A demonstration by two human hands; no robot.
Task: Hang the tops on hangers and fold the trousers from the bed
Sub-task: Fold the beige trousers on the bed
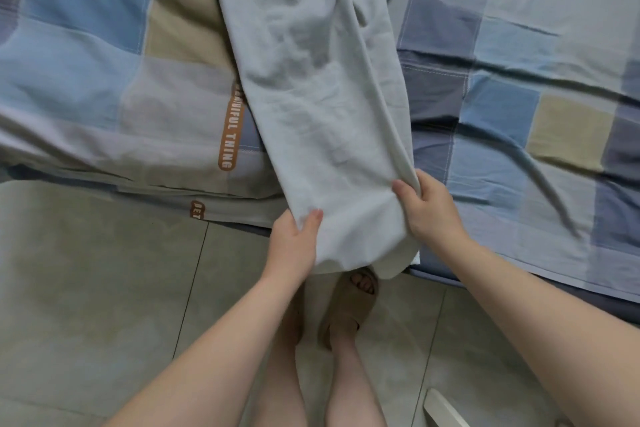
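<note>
Grips the near end of the pale grey trousers point(311, 97) with both hands. With the left hand point(294, 243), pinches the left corner — thumb on top, fingers curled under the cloth. With the right hand point(427, 210), pinches the right edge in the same way. Has the trousers lying lengthwise on the checked bed cover point(519, 121), a little wrinkled, with the held end hanging past the bed edge, above the tiled floor point(104, 270) and a beige sandal point(349, 305).
</note>
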